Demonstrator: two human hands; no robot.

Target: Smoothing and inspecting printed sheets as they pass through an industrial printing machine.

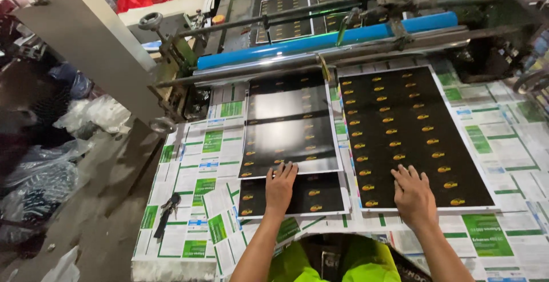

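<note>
A worker in a bright yellow-green top (pixel 343 265) leans over the feed table (pixel 514 145) of a sheet-fed machine, both palms pressed flat on glossy black printed sheets dotted with rows of small gold ovals. The left hand (pixel 280 187) rests with fingers extended and close together at the near edge of the left stack (pixel 289 127), where an upper sheet overlaps a lower one that juts out toward the worker; it grips nothing, only bearing down on the paper. The right hand (pixel 413 193) lies with fingers slightly fanned on the near left corner of the right sheet (pixel 412 133), likewise holding nothing, apparently to keep it from sliding on the slick surface.

Both sheets lie side by side with their far edges tucked beneath a blue roller (pixel 320 42) and the steel bars (pixel 343 59) just in front of it, a placement that suggests they are lined up with the machine's intake. Beyond the roller, more black printed sheets (pixel 297 2) lie on the machine bed. The table itself is papered with green-and-white printed leaflets (pixel 211 145), seemingly as a protective lining. A bunch of keys (pixel 167 210) sits at the table's left edge, well apart from the hands, and bagged bundles (pixel 40 179) crowd the floor to the left.
</note>
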